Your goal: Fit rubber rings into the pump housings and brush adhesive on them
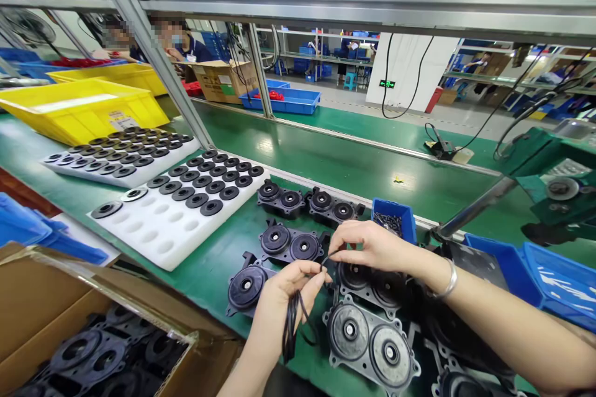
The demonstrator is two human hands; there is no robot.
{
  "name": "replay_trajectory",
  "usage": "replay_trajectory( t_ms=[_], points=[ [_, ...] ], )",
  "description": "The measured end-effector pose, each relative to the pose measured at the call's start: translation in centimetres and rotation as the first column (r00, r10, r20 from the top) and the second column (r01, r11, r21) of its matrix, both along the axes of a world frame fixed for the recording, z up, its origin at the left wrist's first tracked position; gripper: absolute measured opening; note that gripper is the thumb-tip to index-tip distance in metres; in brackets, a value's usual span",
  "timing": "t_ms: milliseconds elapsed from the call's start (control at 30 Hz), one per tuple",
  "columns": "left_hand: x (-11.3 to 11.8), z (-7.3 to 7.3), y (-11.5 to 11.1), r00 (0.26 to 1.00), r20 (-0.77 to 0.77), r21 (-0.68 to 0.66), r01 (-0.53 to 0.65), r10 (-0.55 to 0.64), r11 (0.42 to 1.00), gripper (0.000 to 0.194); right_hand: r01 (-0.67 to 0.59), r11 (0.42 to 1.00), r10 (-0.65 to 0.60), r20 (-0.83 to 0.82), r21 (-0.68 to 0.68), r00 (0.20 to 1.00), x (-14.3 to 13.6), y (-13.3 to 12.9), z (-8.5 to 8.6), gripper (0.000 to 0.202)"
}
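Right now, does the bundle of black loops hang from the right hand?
No, the black loops hang from the left hand.

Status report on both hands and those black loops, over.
Left grip holding thin black loops. Right grip pinching a black strand close beside it. Twin-disc housings lie beneath; nothing visibly blocks either grip.

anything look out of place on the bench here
A small yellow scrap lies alone on the green surface, beyond the black parts; it looks stray, since nothing beside it matches. No clear spill or damage shows.
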State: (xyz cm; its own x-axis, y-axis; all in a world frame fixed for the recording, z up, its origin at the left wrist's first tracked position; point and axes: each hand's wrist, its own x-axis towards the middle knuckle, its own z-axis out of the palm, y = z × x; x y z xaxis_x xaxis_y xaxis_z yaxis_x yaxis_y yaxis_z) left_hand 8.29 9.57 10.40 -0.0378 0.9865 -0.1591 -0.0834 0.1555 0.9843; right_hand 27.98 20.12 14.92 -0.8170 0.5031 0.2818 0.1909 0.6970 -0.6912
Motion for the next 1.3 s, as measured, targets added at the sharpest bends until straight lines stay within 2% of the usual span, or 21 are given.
replay_trajectory(
  t_ms=[67,133,200,333,500,667,767,867,1067,1300],
  points=[
    [-0.8,0.2,0.9,0.999,-0.039,0.016,0.02,-0.019,1.0,0.041,0.049,0.986,-0.044,0.035,-0.158,0.998,0.4,0.7,0.1,0.026],
    [-1.4,0.2,1.9,0.994,-0.103,0.051,0.039,-0.034,0.998,0.043,0.168,0.942,-0.15,0.083,-0.291,0.985,0.8,1.6,-0.1,0.036],
    [-1.8,0.3,3.1,0.981,-0.192,0.108,0.038,-0.017,0.993,0.044,0.305,0.89,-0.278,0.125,-0.339,0.952,1.0,2.8,-0.6,0.042],
    [-2.4,0.6,5.4,0.912,-0.406,0.274,0.057,0.062,0.96,0.047,0.506,0.818,-0.467,0.198,-0.275,0.862,1.0,6.1,-2.5,0.037],
    [-2.1,0.8,7.4,0.771,-0.635,0.387,0.252,0.058,0.887,0.048,0.664,0.736,-0.588,0.361,-0.134,0.724,0.6,9.9,-4.3,0.023],
    [-0.6,-1.2,9.2,0.562,-0.827,0.33,0.469,0.012,0.819,0.043,0.711,0.703,-0.636,0.461,0.014,0.619,0.4,11.0,-4.6,0.021],
    [0.4,-2.9,10.2,0.44,-0.898,0.268,0.544,0.002,0.795,0.042,0.718,0.692,-0.655,0.484,0.076,0.58,0.3,11.1,-4.7,0.021],
    [1.3,-4.2,11.1,0.353,-0.936,0.228,0.583,0.01,0.78,0.045,0.714,0.691,-0.661,0.498,0.111,0.562,0.2,11.0,-4.8,0.022],
    [2.0,-5.3,11.7,0.274,-0.96,0.215,0.617,0.049,0.758,0.045,0.704,0.693,-0.664,0.518,0.157,0.539,0.1,10.7,-4.9,0.023],
    [1.9,-6.3,11.9,0.265,-0.959,0.245,0.62,0.095,0.745,0.045,0.703,0.685,-0.678,0.522,0.192,0.518,-0.2,10.5,-4.5,0.023]
  ],
)
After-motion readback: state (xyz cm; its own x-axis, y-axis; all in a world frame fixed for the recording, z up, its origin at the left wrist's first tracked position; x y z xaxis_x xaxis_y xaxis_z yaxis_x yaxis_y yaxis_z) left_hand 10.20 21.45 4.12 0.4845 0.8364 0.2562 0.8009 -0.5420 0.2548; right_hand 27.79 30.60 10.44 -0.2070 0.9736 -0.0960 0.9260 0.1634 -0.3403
